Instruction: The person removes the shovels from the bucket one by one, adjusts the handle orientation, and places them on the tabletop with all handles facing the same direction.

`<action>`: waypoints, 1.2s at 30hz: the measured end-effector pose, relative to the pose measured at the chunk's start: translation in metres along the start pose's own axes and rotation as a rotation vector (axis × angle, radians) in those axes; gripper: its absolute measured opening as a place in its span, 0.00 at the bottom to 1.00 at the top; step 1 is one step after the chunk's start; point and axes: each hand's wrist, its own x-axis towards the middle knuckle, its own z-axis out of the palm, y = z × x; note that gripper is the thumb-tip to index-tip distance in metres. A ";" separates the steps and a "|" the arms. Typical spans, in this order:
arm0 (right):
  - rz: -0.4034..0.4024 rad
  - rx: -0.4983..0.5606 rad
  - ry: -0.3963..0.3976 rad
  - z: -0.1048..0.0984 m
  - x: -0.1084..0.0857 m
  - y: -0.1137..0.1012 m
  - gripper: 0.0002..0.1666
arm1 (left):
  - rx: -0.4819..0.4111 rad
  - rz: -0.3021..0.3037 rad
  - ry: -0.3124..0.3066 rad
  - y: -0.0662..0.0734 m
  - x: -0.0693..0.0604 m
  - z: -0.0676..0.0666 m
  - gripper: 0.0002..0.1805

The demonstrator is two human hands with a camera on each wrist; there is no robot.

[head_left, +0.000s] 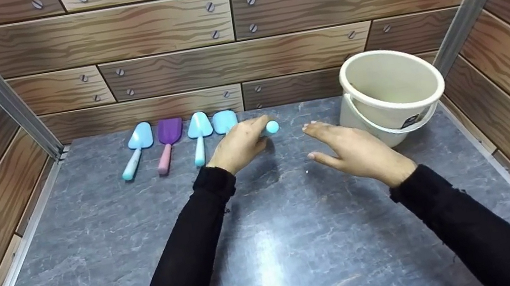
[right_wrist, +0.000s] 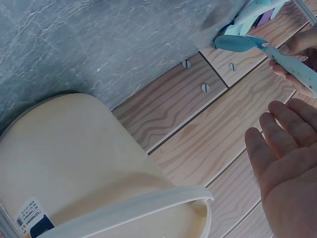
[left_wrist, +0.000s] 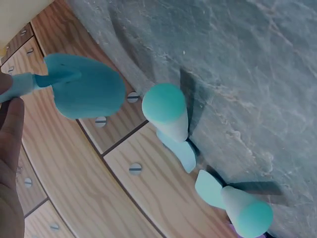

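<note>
My left hand grips a toy shovel by its pale blue handle; the round handle end shows beside the fingers in the head view. Its teal blade hangs above the table in the left wrist view, and the hand hides it in the head view. Just left of that hand lies a shovel with a squarish light blue blade, its handle covered by the hand. With fingers extended and thumb apart, my right hand hovers in front of a cream bucket, holding nothing.
Further left along the back wall lie a blue-bladed shovel, a purple shovel with a pink handle, and another light blue shovel. The bucket handle hangs down in front. Wood-patterned walls enclose the grey marbled table at the back and sides.
</note>
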 end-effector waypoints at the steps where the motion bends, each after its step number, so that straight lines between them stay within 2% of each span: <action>1: 0.001 -0.001 -0.004 0.000 0.000 0.000 0.42 | -0.001 -0.007 -0.002 0.000 0.000 0.000 0.21; 13: 0.007 -0.005 -0.011 0.003 -0.001 0.001 0.41 | -0.017 -0.062 0.017 -0.007 -0.003 0.008 0.24; 21: 0.017 0.003 -0.025 0.007 -0.003 0.002 0.40 | -0.089 -0.169 0.047 -0.008 -0.006 0.010 0.21; 27: 0.008 0.008 -0.028 0.009 -0.005 0.003 0.40 | -0.129 -0.227 0.074 -0.007 -0.007 0.008 0.19; 32: 0.011 0.015 -0.033 0.008 -0.005 0.002 0.40 | -0.140 -0.235 0.151 -0.003 -0.005 0.001 0.21; 36: 0.020 0.025 -0.039 0.008 -0.006 0.001 0.39 | -0.124 -0.195 0.235 0.000 -0.005 -0.005 0.20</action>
